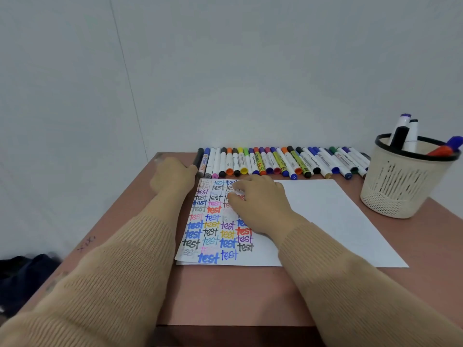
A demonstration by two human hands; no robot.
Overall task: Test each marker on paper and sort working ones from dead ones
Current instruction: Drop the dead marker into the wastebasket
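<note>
Left hand (172, 175) pinches the black marker (199, 157) just ahead of it at the end of the marker row (275, 162), while the right hand (258, 201) rests relaxed on the paper (338, 216) over the written tests, where any wet ink could smear under its palm.

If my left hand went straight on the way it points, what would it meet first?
The black marker at the row's left end: your left hand seems to hold it already. Next, probably the blue-capped marker beside it.
</note>
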